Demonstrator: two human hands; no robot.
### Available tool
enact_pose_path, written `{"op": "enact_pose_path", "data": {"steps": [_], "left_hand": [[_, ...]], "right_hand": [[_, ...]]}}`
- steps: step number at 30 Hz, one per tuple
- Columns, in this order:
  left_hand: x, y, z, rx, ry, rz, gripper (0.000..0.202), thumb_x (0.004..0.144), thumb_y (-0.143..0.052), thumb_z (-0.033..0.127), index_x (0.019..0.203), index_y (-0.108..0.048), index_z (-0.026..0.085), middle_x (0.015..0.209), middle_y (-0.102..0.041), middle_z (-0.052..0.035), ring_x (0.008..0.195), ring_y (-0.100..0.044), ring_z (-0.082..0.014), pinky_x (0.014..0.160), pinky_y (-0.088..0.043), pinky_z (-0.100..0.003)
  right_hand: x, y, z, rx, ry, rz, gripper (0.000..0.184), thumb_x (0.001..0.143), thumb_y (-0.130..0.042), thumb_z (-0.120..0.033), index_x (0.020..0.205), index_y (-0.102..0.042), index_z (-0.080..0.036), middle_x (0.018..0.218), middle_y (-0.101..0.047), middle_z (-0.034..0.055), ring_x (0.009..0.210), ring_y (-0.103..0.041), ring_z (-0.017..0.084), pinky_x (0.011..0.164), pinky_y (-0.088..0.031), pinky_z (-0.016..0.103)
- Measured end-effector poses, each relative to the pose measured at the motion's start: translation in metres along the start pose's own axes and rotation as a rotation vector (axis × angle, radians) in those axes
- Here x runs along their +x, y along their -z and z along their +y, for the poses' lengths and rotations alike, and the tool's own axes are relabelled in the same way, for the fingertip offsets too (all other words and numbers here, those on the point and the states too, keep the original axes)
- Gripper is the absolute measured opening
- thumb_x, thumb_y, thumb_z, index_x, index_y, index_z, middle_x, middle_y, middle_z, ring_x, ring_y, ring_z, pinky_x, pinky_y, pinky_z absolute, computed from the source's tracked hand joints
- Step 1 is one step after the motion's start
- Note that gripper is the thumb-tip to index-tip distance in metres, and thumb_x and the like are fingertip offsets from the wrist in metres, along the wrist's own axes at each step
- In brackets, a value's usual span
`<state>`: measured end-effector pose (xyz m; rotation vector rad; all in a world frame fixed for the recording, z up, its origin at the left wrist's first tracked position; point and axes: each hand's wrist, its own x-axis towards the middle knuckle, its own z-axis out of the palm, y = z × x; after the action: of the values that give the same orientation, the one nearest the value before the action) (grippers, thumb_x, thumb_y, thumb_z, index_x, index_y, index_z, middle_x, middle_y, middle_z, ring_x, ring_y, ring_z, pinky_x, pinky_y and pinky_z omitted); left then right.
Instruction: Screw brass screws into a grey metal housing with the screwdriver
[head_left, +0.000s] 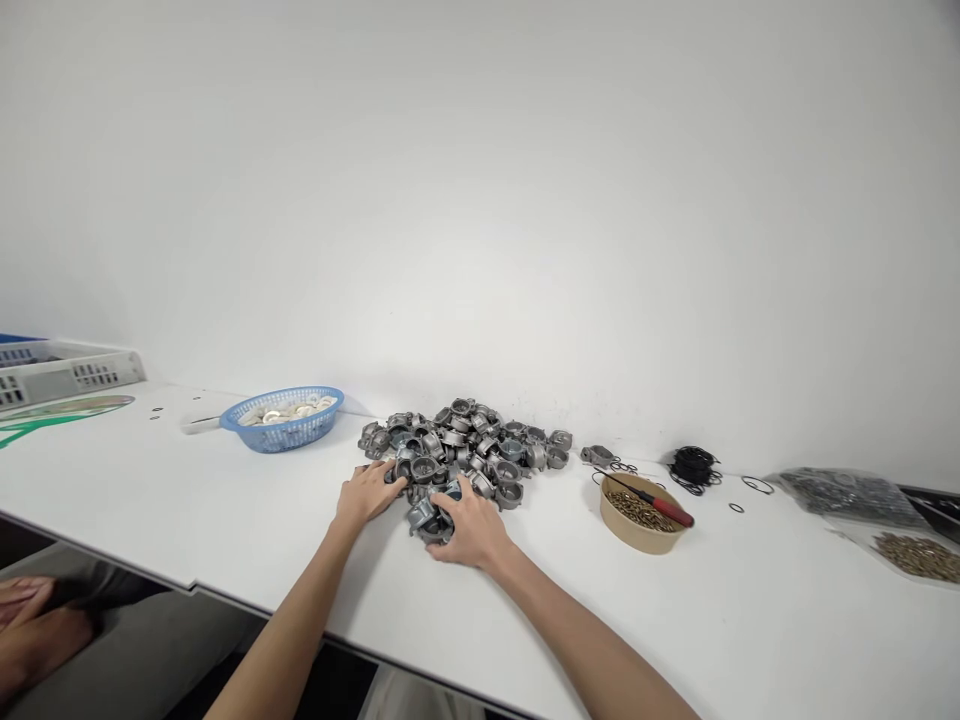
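A heap of small grey metal castings (457, 440), round and cup-like with lugs, lies on the white table in front of me. My left hand (367, 492) rests against the heap's near left edge, fingers spread and thumb pointing right. It touches the castings there, and some fingertips are hidden. At the front of the heap my right hand (472, 525) curves its thumb and fingers around a few castings (427, 520), which still sit on the table. Its grip is partly covered by the hand itself.
A blue basket (289, 435) of white rings stands left. To the right are a tan bowl (637, 538) of brass-coloured pieces, a red-handled screwdriver (673, 512) across it, black rings (694, 467) and plastic bags (855, 497). Another person's hands (37, 630) show lower left.
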<state>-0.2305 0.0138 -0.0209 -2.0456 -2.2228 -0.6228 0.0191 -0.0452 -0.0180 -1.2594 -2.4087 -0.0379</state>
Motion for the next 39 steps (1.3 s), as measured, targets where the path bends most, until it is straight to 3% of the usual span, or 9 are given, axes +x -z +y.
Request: {"op": "enact_pose_path", "data": {"steps": [8, 18, 21, 24, 27, 33, 36, 39], "left_hand": [[-0.002, 0.000, 0.000, -0.032, 0.033, -0.005, 0.047, 0.090, -0.039, 0.048, 0.128, -0.061, 0.032, 0.138, -0.060, -0.0042, 0.126, -0.051, -0.0350, 0.099, -0.043, -0.048], [-0.005, 0.004, 0.002, -0.073, 0.049, -0.005, 0.048, 0.089, -0.041, 0.051, 0.128, -0.063, 0.033, 0.138, -0.059, -0.0022, 0.127, -0.050, -0.0343, 0.100, -0.042, -0.049], [-0.006, 0.005, 0.002, -0.083, 0.047, -0.004, 0.047, 0.088, -0.042, 0.049, 0.127, -0.063, 0.033, 0.137, -0.060, -0.0022, 0.127, -0.049, -0.0341, 0.100, -0.043, -0.048], [-0.006, 0.004, 0.001, -0.088, 0.040, 0.001, 0.046, 0.088, -0.042, 0.048, 0.126, -0.064, 0.033, 0.136, -0.061, -0.0020, 0.127, -0.050, -0.0343, 0.098, -0.044, -0.048], [-0.005, 0.003, -0.001, -0.086, 0.031, 0.008, 0.045, 0.089, -0.042, 0.046, 0.125, -0.064, 0.033, 0.135, -0.061, -0.0020, 0.124, -0.052, -0.0348, 0.095, -0.046, -0.047], [-0.003, -0.004, -0.006, -0.075, 0.011, 0.020, 0.043, 0.090, -0.043, 0.044, 0.125, -0.064, 0.031, 0.136, -0.060, -0.0037, 0.123, -0.052, -0.0345, 0.094, -0.046, -0.046], [-0.003, -0.005, -0.006, -0.070, -0.001, 0.018, 0.042, 0.091, -0.042, 0.046, 0.125, -0.063, 0.032, 0.136, -0.060, -0.0033, 0.122, -0.052, -0.0343, 0.094, -0.046, -0.046], [-0.004, -0.004, -0.007, -0.064, -0.019, 0.015, 0.043, 0.092, -0.042, 0.052, 0.125, -0.061, 0.033, 0.137, -0.059, -0.0032, 0.121, -0.053, -0.0340, 0.092, -0.046, -0.046]], "right_hand": [[-0.007, 0.002, 0.003, -0.039, 0.063, 0.054, 0.059, 0.070, -0.077, -0.052, 0.125, -0.061, -0.037, 0.156, -0.027, 0.0135, 0.078, -0.069, 0.019, 0.069, -0.054, 0.034], [-0.005, 0.002, 0.025, -0.167, 0.192, 0.262, 0.044, 0.081, -0.070, -0.038, 0.125, -0.063, -0.034, 0.150, -0.036, 0.0181, 0.084, -0.067, 0.021, 0.057, -0.045, 0.023], [0.004, 0.006, 0.037, -0.168, 0.167, 0.347, 0.043, 0.081, -0.071, -0.037, 0.124, -0.065, -0.032, 0.150, -0.036, 0.0190, 0.080, -0.066, 0.019, 0.055, -0.044, 0.022], [0.020, 0.018, 0.055, -0.135, 0.056, 0.349, 0.041, 0.084, -0.069, -0.043, 0.123, -0.066, -0.031, 0.153, -0.030, 0.0175, 0.072, -0.065, 0.014, 0.057, -0.048, 0.025], [0.045, 0.039, 0.081, -0.109, -0.074, 0.308, 0.050, 0.087, -0.064, -0.050, 0.133, -0.060, -0.031, 0.158, -0.021, 0.0150, 0.066, -0.063, 0.010, 0.064, -0.055, 0.030], [0.112, 0.084, 0.143, -0.188, -0.185, 0.281, 0.059, 0.088, -0.063, -0.050, 0.142, -0.051, -0.030, 0.160, -0.014, 0.0156, 0.076, -0.069, 0.018, 0.069, -0.058, 0.036], [0.138, 0.089, 0.163, -0.256, -0.198, 0.221, 0.057, 0.085, -0.069, -0.044, 0.138, -0.054, -0.032, 0.160, -0.013, 0.0146, 0.087, -0.071, 0.025, 0.074, -0.057, 0.037], [0.152, 0.078, 0.171, -0.302, -0.198, 0.159, 0.057, 0.082, -0.074, -0.037, 0.135, -0.056, -0.029, 0.158, -0.020, 0.0172, 0.091, -0.070, 0.028, 0.076, -0.056, 0.037]]}}
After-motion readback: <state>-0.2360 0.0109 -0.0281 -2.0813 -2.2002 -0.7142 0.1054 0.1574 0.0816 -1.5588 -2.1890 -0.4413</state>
